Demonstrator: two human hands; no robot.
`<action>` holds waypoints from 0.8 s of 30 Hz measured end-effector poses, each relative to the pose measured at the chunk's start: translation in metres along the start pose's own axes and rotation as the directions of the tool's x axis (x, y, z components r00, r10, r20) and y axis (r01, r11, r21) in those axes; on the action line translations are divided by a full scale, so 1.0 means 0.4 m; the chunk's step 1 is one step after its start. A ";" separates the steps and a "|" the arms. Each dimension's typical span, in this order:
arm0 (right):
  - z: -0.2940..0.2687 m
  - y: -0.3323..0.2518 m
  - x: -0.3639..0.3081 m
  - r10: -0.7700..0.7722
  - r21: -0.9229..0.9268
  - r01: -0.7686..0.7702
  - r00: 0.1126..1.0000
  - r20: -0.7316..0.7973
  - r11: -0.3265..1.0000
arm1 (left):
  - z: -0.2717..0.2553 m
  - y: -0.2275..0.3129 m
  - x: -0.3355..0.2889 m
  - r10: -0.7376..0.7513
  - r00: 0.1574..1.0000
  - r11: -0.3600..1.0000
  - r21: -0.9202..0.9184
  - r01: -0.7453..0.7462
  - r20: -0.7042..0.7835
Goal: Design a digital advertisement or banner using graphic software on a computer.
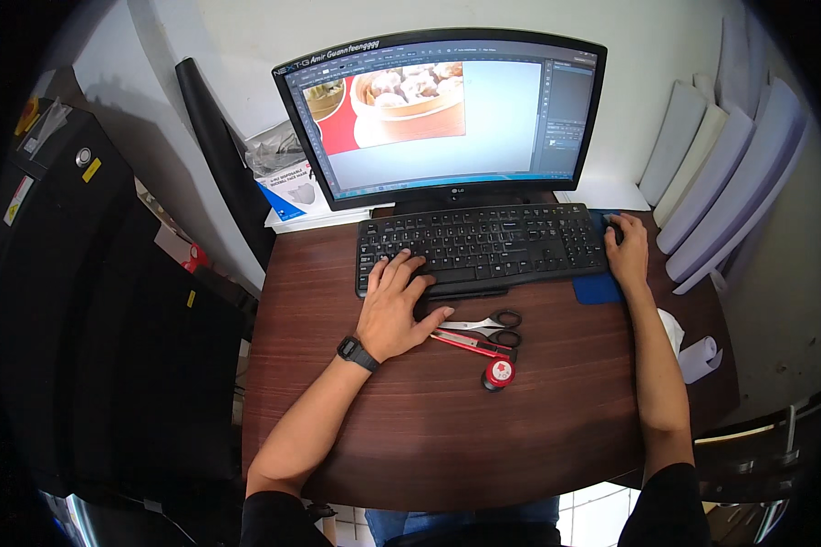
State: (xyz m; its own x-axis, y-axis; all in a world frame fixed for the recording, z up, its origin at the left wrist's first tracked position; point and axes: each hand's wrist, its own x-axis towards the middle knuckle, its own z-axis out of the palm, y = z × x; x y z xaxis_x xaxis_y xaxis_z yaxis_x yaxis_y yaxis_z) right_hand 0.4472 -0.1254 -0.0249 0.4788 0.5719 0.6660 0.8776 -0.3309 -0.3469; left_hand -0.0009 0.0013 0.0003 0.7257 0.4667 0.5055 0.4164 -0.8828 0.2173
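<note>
My left hand [392, 312] rests with its fingers spread over the left part of a black keyboard [534, 251]. A watch with a black strap is on that wrist. Beside its thumb lie black-handled scissors [497, 319] and a red utility knife [472, 345], their left ends close to the hand. Just below the knife sits a small round object [499, 371] with a red and white top. My right hand [629, 255] is curled over a dark computer mouse [618, 233], mostly hidden under the fingers, on a blue mouse pad [597, 290].
Behind the keyboard stands a monitor [511, 128] showing a dumpling picture in editing software. A face mask box [287, 190] is left of it. Large paper rolls [739, 173] lean at the right; a small roll [701, 359] lies by my right forearm. A tall black machine [91, 301] stands left.
</note>
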 end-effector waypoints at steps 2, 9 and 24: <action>0.001 -0.001 0.000 0.005 -0.005 -0.005 1.000 0.008 1.000 | 0.001 -0.001 -0.001 -0.003 1.000 1.000 -0.003 0.003 0.004; 0.000 -0.001 -0.002 -0.011 0.005 0.011 1.000 -0.009 1.000 | 0.002 -0.003 0.000 0.004 1.000 1.000 0.000 -0.004 0.000; -0.007 -0.009 0.001 -0.007 0.012 0.007 1.000 -0.004 1.000 | 0.000 -0.001 0.002 -0.001 0.999 0.999 -0.034 -0.001 -0.052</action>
State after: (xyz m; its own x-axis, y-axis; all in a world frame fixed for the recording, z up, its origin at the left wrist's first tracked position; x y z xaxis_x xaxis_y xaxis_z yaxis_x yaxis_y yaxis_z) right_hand 0.4442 -0.1260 -0.0215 0.4730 0.5710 0.6710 0.8810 -0.3177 -0.3507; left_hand -0.0005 0.0022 0.0009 0.6959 0.4641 0.5481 0.3970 -0.8845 0.2449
